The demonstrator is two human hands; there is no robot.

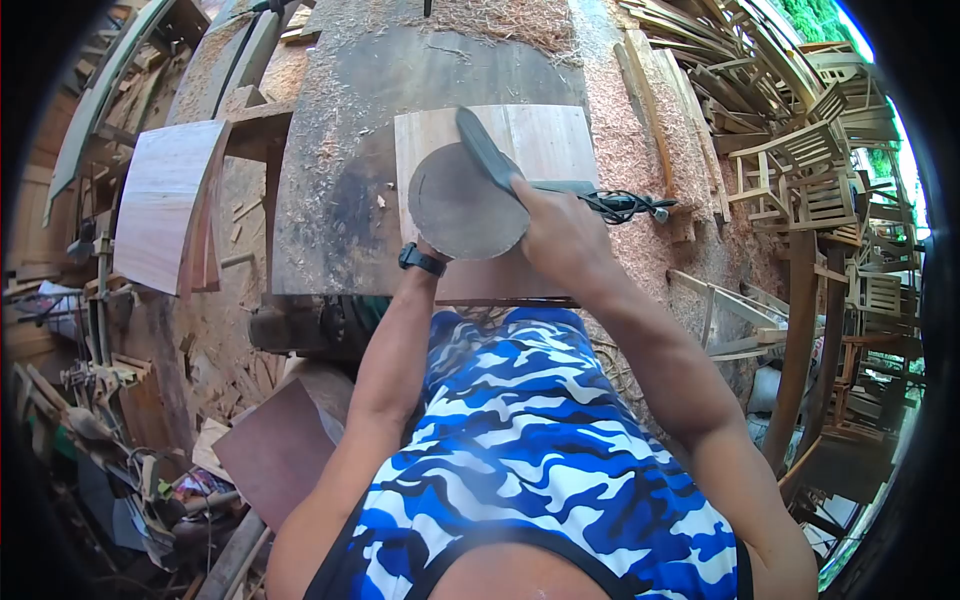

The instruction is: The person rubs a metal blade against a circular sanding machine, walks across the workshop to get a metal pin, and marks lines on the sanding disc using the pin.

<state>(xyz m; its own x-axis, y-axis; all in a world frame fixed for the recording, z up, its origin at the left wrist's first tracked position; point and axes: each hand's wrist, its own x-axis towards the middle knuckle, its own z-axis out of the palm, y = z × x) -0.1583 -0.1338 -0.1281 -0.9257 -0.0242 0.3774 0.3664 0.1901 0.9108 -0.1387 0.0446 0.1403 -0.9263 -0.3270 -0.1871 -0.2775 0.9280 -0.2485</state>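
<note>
A round grey-brown disc with a slightly rough lower edge is held above pale wooden panels. My left hand is almost wholly hidden behind the disc; only the wrist with a black watch shows below it. At the disc's right edge, my right hand is closed, its thumb against the lower end of a long, flat dark tool. That tool slants up and left across the disc; its exact kind is unclear. Beneath lie the light wooden panels. Just beyond my right knuckles, a dark tool body shows with a bundled black cord.
The worktable carries wood shavings. Curved wooden sheets stand at left. Wooden chairs and stacked strips crowd the right. A reddish-brown sheet leans low on the left, near scattered scraps.
</note>
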